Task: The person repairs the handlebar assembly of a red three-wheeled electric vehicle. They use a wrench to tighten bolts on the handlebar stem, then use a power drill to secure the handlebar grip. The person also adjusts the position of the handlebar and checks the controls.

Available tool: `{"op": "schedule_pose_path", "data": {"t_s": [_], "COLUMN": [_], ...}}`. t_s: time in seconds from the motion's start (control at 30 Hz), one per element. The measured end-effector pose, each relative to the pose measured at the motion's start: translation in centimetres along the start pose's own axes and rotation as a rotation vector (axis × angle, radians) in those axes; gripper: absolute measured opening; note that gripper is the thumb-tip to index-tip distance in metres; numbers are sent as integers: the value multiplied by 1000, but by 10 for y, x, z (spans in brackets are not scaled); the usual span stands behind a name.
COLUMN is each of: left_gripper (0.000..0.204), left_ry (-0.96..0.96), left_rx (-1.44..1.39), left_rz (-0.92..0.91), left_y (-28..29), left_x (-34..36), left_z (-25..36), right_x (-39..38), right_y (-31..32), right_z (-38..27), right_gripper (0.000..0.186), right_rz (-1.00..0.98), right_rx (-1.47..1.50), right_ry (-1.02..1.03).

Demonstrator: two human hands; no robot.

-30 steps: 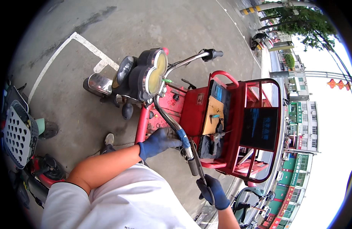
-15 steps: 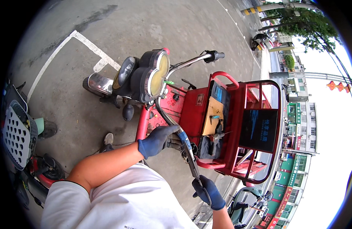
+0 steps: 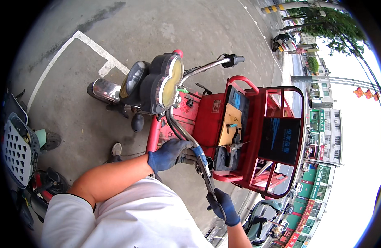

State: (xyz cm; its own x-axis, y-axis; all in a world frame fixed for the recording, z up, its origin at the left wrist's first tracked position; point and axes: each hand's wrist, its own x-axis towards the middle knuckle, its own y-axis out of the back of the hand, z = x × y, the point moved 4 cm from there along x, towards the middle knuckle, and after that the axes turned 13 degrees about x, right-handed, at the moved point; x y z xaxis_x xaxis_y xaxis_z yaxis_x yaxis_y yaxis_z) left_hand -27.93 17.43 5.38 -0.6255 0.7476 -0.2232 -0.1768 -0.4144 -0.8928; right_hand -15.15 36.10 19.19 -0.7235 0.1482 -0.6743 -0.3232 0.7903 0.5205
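Observation:
A red three-wheeled cargo scooter stands on grey asphalt, with a black double headlight and chrome handlebars. My left hand, in a blue glove, is closed around the near handlebar by the switch housing. My right hand, also gloved, grips the end of the same bar at the brake lever. The far grip sticks out at the upper right. My white sleeve fills the lower middle.
The red railed cargo bed holds a dark panel and a tan pad. Another scooter with a grey perforated basket is parked at the left. White painted lines cross the asphalt. More scooters and shopfronts lie at the right.
My left hand slid slightly toward the switch housing on the bar. My right hand stayed on the bar's end. The view shifted a little.

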Motion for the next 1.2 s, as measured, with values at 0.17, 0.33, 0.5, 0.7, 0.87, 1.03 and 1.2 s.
{"op": "schedule_pose_path", "data": {"t_s": [0.17, 0.33, 0.5, 0.7, 0.87, 1.03, 1.2], "left_gripper": [23, 24, 26, 27, 24, 23, 27], "left_ry": [6, 31, -29, -78, -48, -41, -32], "left_rx": [-5, -6, 105, 59, 24, 38, 67], "left_rz": [-19, -55, -8, 22, 73, 61, 31], "left_y": [-1, 1, -6, -5, -2, 0, -1], "left_x": [-2, 0, -1, -4, -2, -5, 0], "left_z": [2, 3, 7, -1, -2, 0, 2], "right_x": [7, -6, -8, -15, -17, -25, -22], "right_y": [7, 18, 44, 34, 26, 20, 13], "right_z": [-9, -42, -83, -67, -29, -36, -20], "right_gripper": [24, 25, 24, 23, 21, 21, 20], "right_rz": [-71, -98, -139, -145, -148, -86, -107], "right_rx": [35, -238, -581, -163, 46, 142, 261], "right_ry": [-66, 10, 410, -207, -256, -236, -279]}}
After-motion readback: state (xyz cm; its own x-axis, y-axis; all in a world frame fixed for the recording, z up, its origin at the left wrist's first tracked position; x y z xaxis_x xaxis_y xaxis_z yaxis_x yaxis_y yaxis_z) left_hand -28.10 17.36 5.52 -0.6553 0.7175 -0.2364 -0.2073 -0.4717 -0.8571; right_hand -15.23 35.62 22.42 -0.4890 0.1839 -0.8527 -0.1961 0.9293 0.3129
